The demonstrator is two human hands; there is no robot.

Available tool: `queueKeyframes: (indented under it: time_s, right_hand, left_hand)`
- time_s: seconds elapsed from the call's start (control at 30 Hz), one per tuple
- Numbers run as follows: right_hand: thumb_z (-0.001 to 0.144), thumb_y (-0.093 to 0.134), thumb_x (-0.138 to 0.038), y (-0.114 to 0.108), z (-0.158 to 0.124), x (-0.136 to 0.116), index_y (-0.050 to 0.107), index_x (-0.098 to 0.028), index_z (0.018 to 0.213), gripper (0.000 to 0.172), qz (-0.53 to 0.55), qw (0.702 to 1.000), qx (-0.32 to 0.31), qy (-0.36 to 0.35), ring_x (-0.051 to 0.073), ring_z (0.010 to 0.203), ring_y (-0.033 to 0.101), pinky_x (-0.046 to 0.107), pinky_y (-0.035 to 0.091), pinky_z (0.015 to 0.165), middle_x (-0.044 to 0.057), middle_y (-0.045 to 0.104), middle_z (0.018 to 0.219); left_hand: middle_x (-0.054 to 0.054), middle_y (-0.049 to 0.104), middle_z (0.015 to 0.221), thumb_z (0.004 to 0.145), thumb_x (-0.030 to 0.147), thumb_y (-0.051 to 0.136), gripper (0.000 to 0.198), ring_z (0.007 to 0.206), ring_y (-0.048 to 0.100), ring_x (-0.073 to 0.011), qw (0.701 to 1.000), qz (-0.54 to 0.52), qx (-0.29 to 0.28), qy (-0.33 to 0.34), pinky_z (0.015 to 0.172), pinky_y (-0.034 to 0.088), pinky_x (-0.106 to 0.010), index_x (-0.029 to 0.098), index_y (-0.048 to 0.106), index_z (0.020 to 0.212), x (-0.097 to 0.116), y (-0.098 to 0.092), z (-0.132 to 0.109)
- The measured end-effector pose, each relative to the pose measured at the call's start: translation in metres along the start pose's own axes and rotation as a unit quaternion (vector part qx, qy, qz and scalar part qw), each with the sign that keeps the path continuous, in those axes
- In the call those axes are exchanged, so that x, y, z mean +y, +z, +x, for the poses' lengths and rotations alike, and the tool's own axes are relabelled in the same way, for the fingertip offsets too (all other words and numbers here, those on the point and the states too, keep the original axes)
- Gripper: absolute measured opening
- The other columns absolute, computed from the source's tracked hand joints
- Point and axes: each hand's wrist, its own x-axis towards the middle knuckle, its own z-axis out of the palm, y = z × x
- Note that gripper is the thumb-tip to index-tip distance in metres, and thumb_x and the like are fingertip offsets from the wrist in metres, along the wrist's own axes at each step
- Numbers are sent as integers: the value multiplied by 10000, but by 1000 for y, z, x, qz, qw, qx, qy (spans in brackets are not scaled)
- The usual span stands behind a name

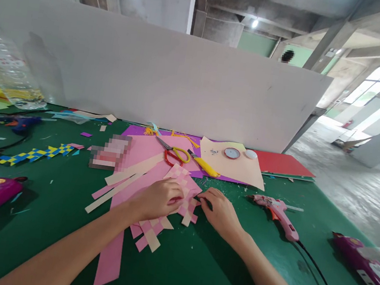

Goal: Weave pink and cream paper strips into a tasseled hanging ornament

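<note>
A green-topped bench (156, 279) carries a flat white upright board (170, 78) at twelve o'clock. At the dial's centre lies a pink-and-cream checkered woven paper piece (188, 206). The left hand (160, 199), at nine o'clock, curls its fingers over it; the right hand (220, 213), at three, bends thumb and forefinger at its edge; whether either pinches cannot be told. Beyond: pink plastic glue gun (277, 209), three o'clock; red-and-yellow-handled metal scissors (171, 148), eleven; slim yellow cutter (205, 165), one.
</note>
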Motion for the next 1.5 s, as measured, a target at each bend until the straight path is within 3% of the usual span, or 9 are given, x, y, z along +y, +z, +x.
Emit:
queueKeyframes:
  time_s: [0.27, 0.47, 0.63, 0.7, 0.8, 0.97, 1.1, 1.33, 1.5]
  right_hand:
    - [835, 435, -91, -2, -3, 6, 660, -210, 958, 283, 22, 998, 48, 14, 154, 831, 594, 260, 450, 720, 29, 637, 911]
    - [812, 446, -96, -6, -2, 12, 665, -197, 935, 271, 30, 995, 88, 23, 182, 868, 575, 281, 454, 737, 51, 602, 888]
    - [853, 474, -179, -8, -2, 21, 654, -191, 849, 180, 18, 994, 92, 52, 174, 736, 559, 286, 449, 646, 41, 585, 807]
    - [855, 491, -197, -7, -1, 24, 644, -189, 806, 161, 7, 995, 82, 59, 180, 717, 550, 297, 448, 642, 34, 582, 759]
    - [860, 518, -250, -6, 2, 26, 650, -180, 784, 167, -13, 996, 68, 56, 225, 851, 547, 355, 453, 760, 64, 599, 815]
    - [873, 500, -255, 1, 21, 16, 668, -170, 967, 211, -32, 999, 28, 24, 256, 1045, 502, 396, 409, 915, 110, 593, 1015]
    - [838, 548, -276, 13, 40, 0, 668, -160, 964, 209, -31, 999, -2, 11, 275, 1080, 477, 401, 391, 932, 131, 586, 1036]
    - [809, 587, -360, 24, 73, -4, 628, -138, 1075, 350, 29, 998, -4, 60, 284, 1088, 474, 410, 360, 931, 160, 561, 1133]
    - [744, 630, -391, 18, 99, 8, 676, -167, 851, 253, 140, 985, -50, 85, 192, 810, 571, 305, 422, 714, 51, 648, 846]
  left_hand:
    - [-61, 657, 1011, 917, 303, 492, 208, 970, 556, -201, 998, 18, 3, 62, 892, 416, -344, 182, 644, 993, 4, -1, -1]
    - [-74, 667, 1051, 847, 483, 575, 499, 1011, 538, -258, 990, 37, -38, 129, 886, 394, -386, 213, 528, 1263, 7, 0, -2]
    - [-81, 668, 1061, 804, 568, 578, 557, 1013, 547, -258, 990, 20, -39, 131, 899, 397, -387, 204, 558, 1225, 7, 1, -2]
    - [-76, 669, 1058, 821, 564, 558, 490, 1021, 558, -248, 995, 10, -24, 99, 925, 397, -386, 207, 602, 1154, 6, 1, -1]
    - [-74, 640, 1160, 897, 493, 475, 395, 1109, 537, -246, 998, 25, 48, -34, 975, 385, -401, 211, 607, 1139, -3, 2, 0]
    - [-123, 626, 1172, 865, 498, 501, 462, 1116, 534, -301, 966, 29, 137, -215, 930, 421, -457, 187, 570, 1198, -30, 4, -1]
    - [-115, 651, 1101, 750, 458, 655, 466, 1077, 552, -319, 948, -94, 183, -242, 918, 424, -466, 205, 606, 1138, -41, 8, -1]
    - [-81, 675, 1037, 795, 364, 600, 349, 911, 644, -223, 921, -235, 190, -247, 785, 522, -336, 194, 603, 1099, -40, 6, 5]
    - [-78, 681, 1009, 795, 334, 585, 290, 938, 650, -224, 896, -316, 183, -254, 805, 531, -332, 177, 622, 1036, -29, 0, 8]
